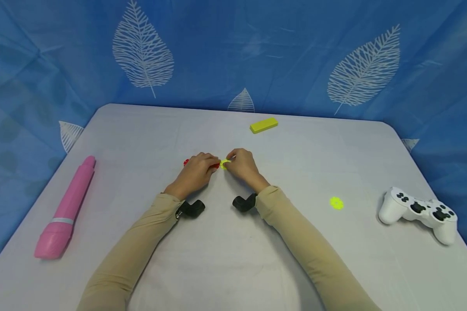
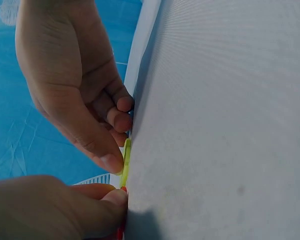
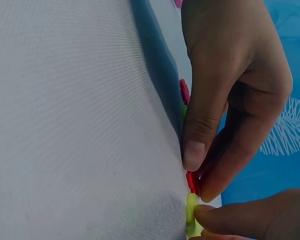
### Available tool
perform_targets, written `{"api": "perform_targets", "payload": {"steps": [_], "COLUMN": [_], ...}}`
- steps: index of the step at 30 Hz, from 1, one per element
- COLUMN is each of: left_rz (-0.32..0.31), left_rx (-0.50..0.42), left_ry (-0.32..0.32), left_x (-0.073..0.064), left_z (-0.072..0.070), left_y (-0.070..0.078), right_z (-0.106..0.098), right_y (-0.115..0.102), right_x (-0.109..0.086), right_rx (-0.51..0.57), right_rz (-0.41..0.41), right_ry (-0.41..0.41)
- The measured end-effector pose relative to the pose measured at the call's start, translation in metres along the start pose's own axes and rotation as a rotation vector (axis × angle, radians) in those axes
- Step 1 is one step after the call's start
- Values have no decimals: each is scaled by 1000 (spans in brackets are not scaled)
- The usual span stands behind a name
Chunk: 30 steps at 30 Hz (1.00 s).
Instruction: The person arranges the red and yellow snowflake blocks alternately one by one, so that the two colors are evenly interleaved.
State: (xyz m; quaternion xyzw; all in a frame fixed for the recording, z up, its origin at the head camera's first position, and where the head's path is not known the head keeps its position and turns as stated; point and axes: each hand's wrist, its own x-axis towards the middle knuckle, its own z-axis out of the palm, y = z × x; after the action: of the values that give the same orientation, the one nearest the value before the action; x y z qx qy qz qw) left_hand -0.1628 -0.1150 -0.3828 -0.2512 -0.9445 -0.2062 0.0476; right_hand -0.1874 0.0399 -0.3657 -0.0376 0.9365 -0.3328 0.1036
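Observation:
My left hand (image 1: 195, 170) grips a red flower-shaped interlocking disc (image 3: 191, 182) between thumb and fingers, low over the white table. Facing it, my right hand (image 1: 243, 166) pinches a yellow flower-shaped disc (image 3: 191, 212). The two discs meet edge to edge; whether their slots are joined, I cannot tell. From behind the left hand, a green piece (image 3: 184, 113) and another red piece (image 3: 184, 91) show in line with the held discs. The left fingers hide the middle of this row.
Apart to the right lies another yellow flower disc (image 1: 336, 203). A yellow block (image 1: 263, 125) rests near the back edge. At the far left is a pink microphone-shaped object (image 1: 68, 211); a white game controller (image 1: 418, 214) sits at the right edge. Blue leaf-patterned cloth (image 1: 233, 52) hangs behind.

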Motion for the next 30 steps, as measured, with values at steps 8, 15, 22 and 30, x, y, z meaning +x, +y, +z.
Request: {"api": "perform_targets", "payload": {"steps": [8,15,22,30], "left_rz": [-6,-18,-19,-23], "left_rx": [-2,1,-13,-52], "left_ry": [-5,-20,-27,-3], "left_x": [0,-1,0,3], "left_z": [1,0,-3,-1], "left_y": [0,0,1,5], "right_z": [1,-6,-25,-53], "right_y": [2,4,11,43], "right_x": [-2,-11,-33,-77], "right_rx": [6,-38,-83,-103], "right_rz": [-24,-47,-77,-137], "right_ry": [7,-27,-96,-189]}}
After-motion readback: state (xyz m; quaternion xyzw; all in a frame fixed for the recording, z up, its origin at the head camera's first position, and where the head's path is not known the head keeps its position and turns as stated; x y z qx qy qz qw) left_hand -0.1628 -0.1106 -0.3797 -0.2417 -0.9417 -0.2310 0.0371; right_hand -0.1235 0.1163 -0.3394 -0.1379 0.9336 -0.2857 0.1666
